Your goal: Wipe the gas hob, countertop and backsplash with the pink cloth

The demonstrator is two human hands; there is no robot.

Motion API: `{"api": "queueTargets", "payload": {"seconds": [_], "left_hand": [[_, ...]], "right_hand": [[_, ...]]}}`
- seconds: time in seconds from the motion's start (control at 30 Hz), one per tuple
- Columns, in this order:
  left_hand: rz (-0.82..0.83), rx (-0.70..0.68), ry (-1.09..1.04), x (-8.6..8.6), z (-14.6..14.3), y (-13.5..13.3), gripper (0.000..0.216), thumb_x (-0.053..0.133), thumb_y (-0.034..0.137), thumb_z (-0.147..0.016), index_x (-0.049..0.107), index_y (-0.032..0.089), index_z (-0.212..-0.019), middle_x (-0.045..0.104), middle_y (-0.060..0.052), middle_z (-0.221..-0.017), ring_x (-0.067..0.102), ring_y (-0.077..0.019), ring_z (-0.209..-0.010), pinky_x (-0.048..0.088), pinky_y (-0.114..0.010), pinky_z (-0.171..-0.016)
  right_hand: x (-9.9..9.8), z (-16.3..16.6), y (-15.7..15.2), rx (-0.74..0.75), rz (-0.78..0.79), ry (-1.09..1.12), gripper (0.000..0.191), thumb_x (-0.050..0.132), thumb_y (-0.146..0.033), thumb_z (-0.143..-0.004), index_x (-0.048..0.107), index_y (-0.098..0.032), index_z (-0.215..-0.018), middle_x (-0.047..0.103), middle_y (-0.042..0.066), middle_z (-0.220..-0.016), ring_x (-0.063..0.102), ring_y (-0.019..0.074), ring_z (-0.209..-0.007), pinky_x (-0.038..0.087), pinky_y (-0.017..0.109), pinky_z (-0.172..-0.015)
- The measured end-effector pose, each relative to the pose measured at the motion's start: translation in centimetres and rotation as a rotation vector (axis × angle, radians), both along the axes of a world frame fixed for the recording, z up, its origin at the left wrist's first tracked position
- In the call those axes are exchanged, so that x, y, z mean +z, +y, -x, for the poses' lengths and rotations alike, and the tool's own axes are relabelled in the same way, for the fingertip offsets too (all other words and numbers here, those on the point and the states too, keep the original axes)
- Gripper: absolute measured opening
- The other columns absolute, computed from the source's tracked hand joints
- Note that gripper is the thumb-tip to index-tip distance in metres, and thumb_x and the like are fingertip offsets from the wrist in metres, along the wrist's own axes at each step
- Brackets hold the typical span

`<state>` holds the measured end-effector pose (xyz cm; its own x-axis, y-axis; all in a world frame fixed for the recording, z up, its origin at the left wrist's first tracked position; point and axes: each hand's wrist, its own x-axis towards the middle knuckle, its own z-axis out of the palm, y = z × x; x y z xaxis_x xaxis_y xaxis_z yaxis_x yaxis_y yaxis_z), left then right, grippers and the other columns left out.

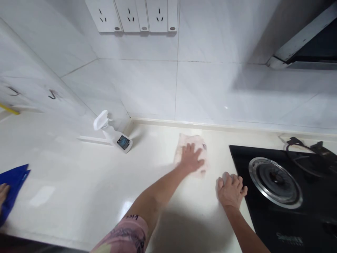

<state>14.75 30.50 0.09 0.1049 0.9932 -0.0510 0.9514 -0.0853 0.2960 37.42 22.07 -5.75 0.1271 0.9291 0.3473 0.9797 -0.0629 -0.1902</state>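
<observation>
My left hand (190,159) lies flat with spread fingers on a pale pink cloth (181,142), pressing it against the white countertop (105,196). The cloth is spread out and slightly blurred, with small dark marks near its right side. Bent but apart, the fingers of my right hand (231,189) rest at the left edge of the black gas hob (265,218). Nothing shows in that hand. A white spray bottle (112,131) stands to the left of the cloth, near the end of a low wall.
At the far left, another person's hand (3,193) rests on a blue cloth-like item (14,186). A round burner (276,181) and a dark pan support (325,153) are on the right. Wall sockets (131,15) and a range hood edge (302,38) are above.
</observation>
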Motion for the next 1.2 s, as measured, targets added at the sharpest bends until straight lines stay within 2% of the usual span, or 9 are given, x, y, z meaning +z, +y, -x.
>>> {"api": "queueTargets", "payload": {"seconds": [0.1, 0.17, 0.27, 0.37, 0.5, 0.7, 0.87, 1.07, 1.2], "left_hand": [[-0.033, -0.212, -0.055, -0.8, -5.5, -5.4, 0.069, 0.057, 0.069, -0.096, 0.052, 0.042, -0.159, 0.037, -0.006, -0.176, 0.031, -0.0396, -0.161, 0.024, -0.059, -0.129], [-0.136, -0.257, -0.080, -1.4, -6.8, -9.4, 0.065, 0.048, 0.059, -0.103, 0.048, 0.035, -0.163, 0.037, -0.011, -0.176, 0.032, -0.0402, -0.160, 0.024, -0.060, -0.128], [-0.202, -0.321, -0.078, -2.3, -5.1, -14.6, 0.068, 0.046, 0.062, -0.103, 0.046, 0.032, -0.164, 0.036, -0.013, -0.176, 0.033, -0.0402, -0.160, 0.025, -0.058, -0.128], [-0.230, -0.346, -0.087, -2.9, -0.5, -18.4, 0.066, 0.049, 0.066, -0.102, 0.051, 0.035, -0.160, 0.039, -0.011, -0.175, 0.037, -0.0376, -0.159, 0.027, -0.056, -0.128], [-0.220, -0.087, -0.049, -2.9, 7.6, -20.9, 0.065, 0.056, 0.067, -0.098, 0.057, 0.036, -0.156, 0.047, -0.010, -0.170, 0.042, -0.0384, -0.156, 0.032, -0.057, -0.123], [-0.069, 0.416, 0.140, 0.0, 20.0, -23.7, 0.058, 0.053, 0.056, -0.100, 0.060, 0.035, -0.154, 0.045, -0.010, -0.172, 0.037, -0.0388, -0.159, 0.025, -0.061, -0.125], [0.003, 0.794, 0.254, 1.3, 25.2, -27.2, 0.058, 0.046, 0.055, -0.103, 0.058, 0.032, -0.155, 0.044, -0.014, -0.172, 0.037, -0.0387, -0.158, 0.025, -0.069, -0.124], [-0.005, 0.903, 0.243, 0.8, 23.2, -27.3, 0.063, 0.044, 0.053, -0.104, 0.055, 0.023, -0.158, 0.039, -0.022, -0.172, 0.032, -0.0465, -0.159, 0.027, -0.076, -0.121], [0.021, 0.691, 0.152, 0.1, 16.9, -26.8, 0.067, 0.052, 0.052, -0.100, 0.053, 0.022, -0.160, 0.036, -0.023, -0.174, 0.027, -0.0496, -0.162, 0.023, -0.076, -0.125]], "right_hand": [[-0.2, -0.6, 0.0, -0.004, 0.016, 0.053, 0.056, 0.032, -0.046, -0.106, 0.067, -0.015, -0.136, 0.061, 0.023, -0.145, 0.040, 0.0420, -0.153, 0.029, 0.075, -0.120], [-0.5, -1.0, 0.1, -0.011, 0.023, 0.098, 0.055, 0.029, -0.043, -0.105, 0.066, -0.019, -0.138, 0.061, 0.020, -0.147, 0.040, 0.0396, -0.153, 0.029, 0.073, -0.121], [-0.8, -1.4, 0.1, -0.019, 0.024, 0.132, 0.056, 0.028, -0.045, -0.105, 0.068, -0.021, -0.136, 0.060, 0.018, -0.150, 0.040, 0.0386, -0.154, 0.027, 0.071, -0.123], [-0.8, -1.3, 0.0, -0.015, 0.014, 0.112, 0.059, 0.030, -0.051, -0.105, 0.068, -0.018, -0.135, 0.060, 0.020, -0.149, 0.040, 0.0403, -0.153, 0.026, 0.071, -0.123], [-0.4, -1.1, 0.0, -0.002, 0.038, 0.087, 0.058, 0.033, -0.053, -0.102, 0.067, -0.019, -0.134, 0.059, 0.021, -0.148, 0.037, 0.0402, -0.153, 0.026, 0.073, -0.122], [0.4, -0.5, -0.1, -0.030, 0.046, 0.071, 0.054, 0.036, -0.048, -0.101, 0.068, -0.017, -0.133, 0.059, 0.021, -0.147, 0.038, 0.0403, -0.153, 0.028, 0.072, -0.121], [0.7, -0.3, -0.2, -0.022, 0.024, 0.057, 0.049, 0.039, -0.045, -0.099, 0.067, -0.020, -0.132, 0.061, 0.021, -0.145, 0.039, 0.0412, -0.152, 0.030, 0.074, -0.118], [0.8, -0.6, -0.2, -0.010, 0.025, 0.068, 0.051, 0.042, -0.044, -0.097, 0.067, -0.017, -0.133, 0.060, 0.023, -0.145, 0.040, 0.0433, -0.151, 0.029, 0.075, -0.117], [0.9, -0.6, -0.2, 0.000, -0.005, 0.073, 0.053, 0.041, -0.045, -0.097, 0.067, -0.016, -0.133, 0.061, 0.023, -0.144, 0.040, 0.0440, -0.151, 0.030, 0.076, -0.117]]}}
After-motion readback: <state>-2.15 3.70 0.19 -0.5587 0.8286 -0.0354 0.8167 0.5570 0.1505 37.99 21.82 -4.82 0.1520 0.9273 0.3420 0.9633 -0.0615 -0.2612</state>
